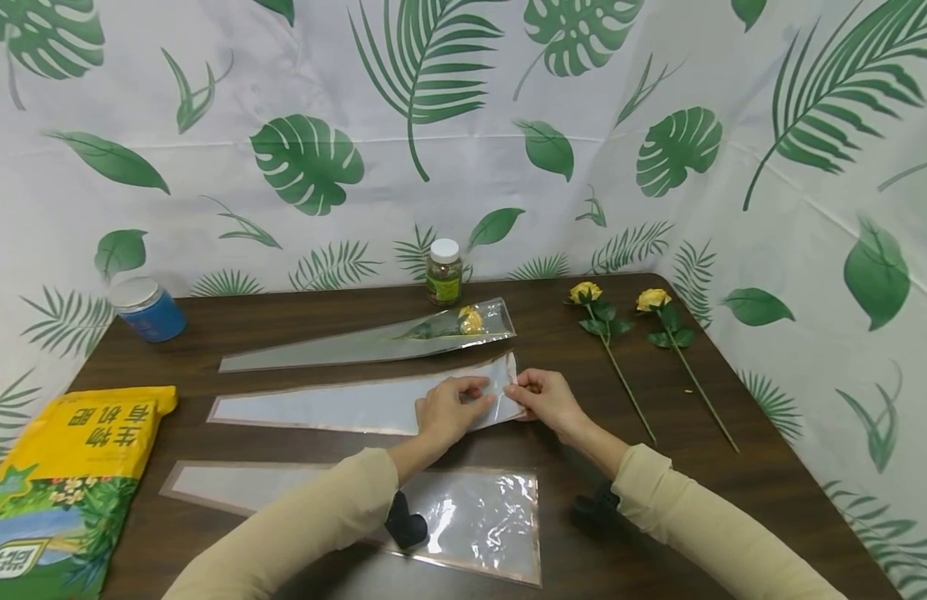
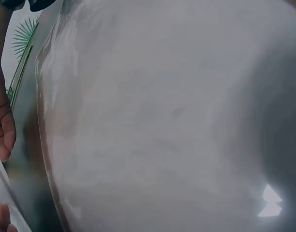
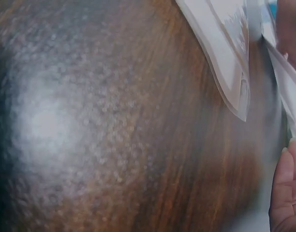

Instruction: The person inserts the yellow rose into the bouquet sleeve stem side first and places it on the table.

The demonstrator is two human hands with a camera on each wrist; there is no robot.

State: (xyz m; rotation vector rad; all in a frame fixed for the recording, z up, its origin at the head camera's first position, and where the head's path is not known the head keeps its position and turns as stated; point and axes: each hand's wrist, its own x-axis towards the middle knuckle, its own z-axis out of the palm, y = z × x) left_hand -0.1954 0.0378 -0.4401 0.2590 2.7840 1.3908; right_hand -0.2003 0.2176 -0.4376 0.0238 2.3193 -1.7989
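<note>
A long, tapering clear flower sleeve (image 1: 336, 407) lies across the middle of the table, its wide end raised and bent. At this end my right hand (image 1: 548, 402) pinches the edge between thumb and fingertips. My left hand (image 1: 447, 410) holds the sleeve just left of there, thumb and forefinger curled close to the mouth. In the right wrist view, the fingertips of the right hand (image 3: 287, 188) are at the edge of the plastic. Behind lies another sleeve (image 1: 321, 352) with a yellow rose (image 1: 471, 320) inside. A third, flat sleeve (image 1: 478, 517) lies nearest me, under my left forearm.
Two yellow roses with long stems, one (image 1: 586, 293) left of the other (image 1: 653, 300), lie at the right. A jar with a white lid (image 1: 444, 273) stands at the back. At the left are a blue tub (image 1: 154, 315) and a yellow-green bag (image 1: 81, 475).
</note>
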